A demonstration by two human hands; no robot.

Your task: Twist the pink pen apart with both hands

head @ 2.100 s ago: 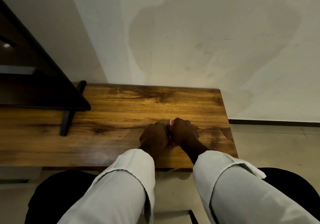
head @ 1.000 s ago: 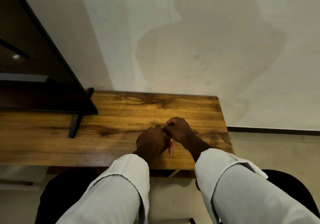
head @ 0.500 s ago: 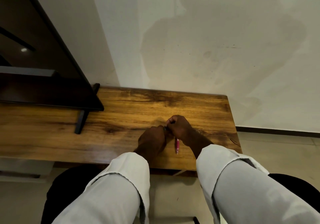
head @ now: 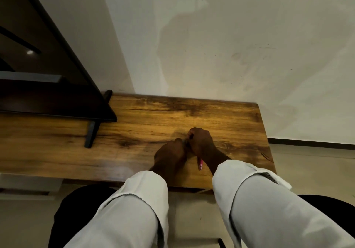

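Wooden tabletop, warm brown with dark grain, set against a pale stained wall. Right hand over the right-centre of the top, fingers curled round a pink pen; pen's lower end protruding beneath the wrist, pointing toward the near edge, just above or on the wood, contact not discernible. Left hand directly beside the right and touching it, fingers bent inward toward the pen's upper end; a small dark part visible between the two hands at the fingertips, exact grip of the left hand hidden, so not determinable. Both forearms in pale grey sleeves, cuffs folded back at the wrists. Dark monitor at far left, standing on the tabletop by a black stand foot, well apart from the hands. Light floor to the right of the table, dark skirting strip along the wall base. Dark-clad knees below the near table edge.
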